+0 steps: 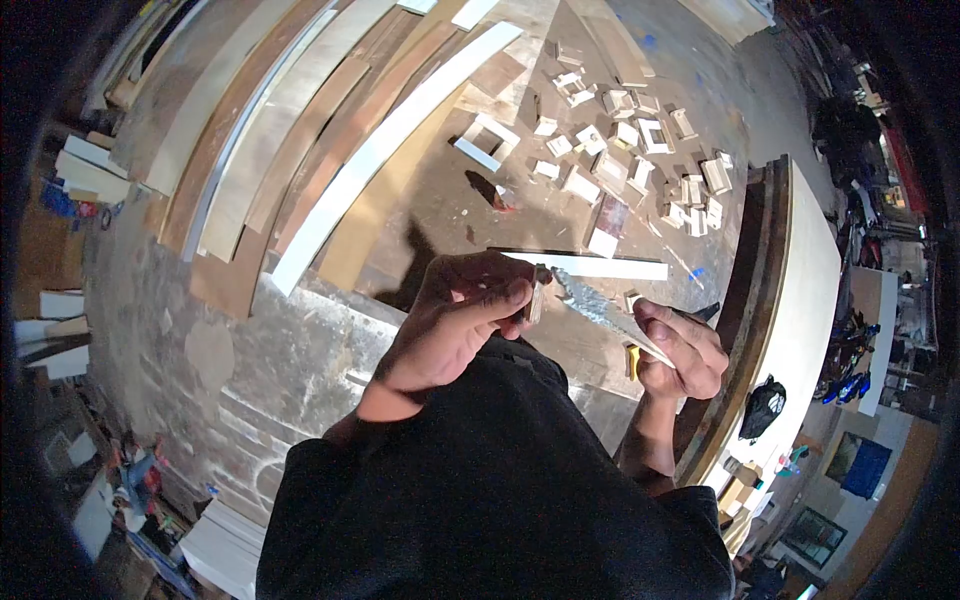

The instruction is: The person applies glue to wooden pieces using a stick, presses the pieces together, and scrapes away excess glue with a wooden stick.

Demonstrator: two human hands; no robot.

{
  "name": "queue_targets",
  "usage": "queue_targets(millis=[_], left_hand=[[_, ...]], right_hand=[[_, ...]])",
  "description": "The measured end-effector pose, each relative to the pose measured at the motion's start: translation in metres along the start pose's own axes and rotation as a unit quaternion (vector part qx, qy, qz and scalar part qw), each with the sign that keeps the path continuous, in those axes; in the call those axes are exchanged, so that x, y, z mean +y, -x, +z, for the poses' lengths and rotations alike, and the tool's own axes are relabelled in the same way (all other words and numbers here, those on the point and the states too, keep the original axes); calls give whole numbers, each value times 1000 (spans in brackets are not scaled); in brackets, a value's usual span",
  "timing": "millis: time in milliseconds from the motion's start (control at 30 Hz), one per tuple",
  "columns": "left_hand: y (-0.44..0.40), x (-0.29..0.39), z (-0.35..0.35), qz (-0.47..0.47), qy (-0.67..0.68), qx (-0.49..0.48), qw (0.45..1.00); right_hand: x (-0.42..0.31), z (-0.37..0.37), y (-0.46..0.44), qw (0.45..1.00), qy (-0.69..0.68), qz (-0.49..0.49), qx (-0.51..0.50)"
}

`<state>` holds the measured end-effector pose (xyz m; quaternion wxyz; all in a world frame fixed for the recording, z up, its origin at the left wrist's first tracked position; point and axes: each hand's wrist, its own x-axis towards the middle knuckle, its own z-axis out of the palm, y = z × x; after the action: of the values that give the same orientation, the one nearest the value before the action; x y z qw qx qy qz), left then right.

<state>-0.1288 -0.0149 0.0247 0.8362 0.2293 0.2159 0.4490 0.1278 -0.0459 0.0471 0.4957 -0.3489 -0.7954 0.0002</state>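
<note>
Between the thumb and fingers of my left hand [455, 318] is a small wooden piece [537, 300], held upright in front of my chest. My right hand [682, 350] is closed around the pale end of a flat stick-like tool [605, 312]. The tool's far part is rough and grey, as if crusted, and its tip points at the wooden piece. That tip is close to the piece; I cannot tell whether they touch. Behind both hands a long white strip [590, 264] lies on the work surface. Something yellow [633, 362] shows beside my right hand, partly hidden.
Several small wooden blocks and frames [610, 170] are scattered on the work surface ahead. One open square frame [486, 141] lies apart from them. Long boards [370, 150] extend at the left. A pale raised panel [790, 270] stands at the right, with a black bundle [764, 406] on it.
</note>
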Motion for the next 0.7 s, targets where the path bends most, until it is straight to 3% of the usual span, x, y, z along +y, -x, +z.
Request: queue_targets(millis=[233,333,400,433,700], left_hand=[[2,0,7,-29,73,23,997],[2,0,10,-27,80,59,995],[-2,-5,-1,-31,95,-29,995],[-1,-6,0,-32,95,-30,994],[-1,-6,0,-49,131,40,989]], right_hand=[[2,-10,-14,991,-50,-88,-88],[3,-17,-14,992,-53,-76,-83],[8,-22,-16,992,-59,-73,-83],[9,-21,-20,994,-32,-69,-80],[13,-21,-17,988,-64,-80,-112]])
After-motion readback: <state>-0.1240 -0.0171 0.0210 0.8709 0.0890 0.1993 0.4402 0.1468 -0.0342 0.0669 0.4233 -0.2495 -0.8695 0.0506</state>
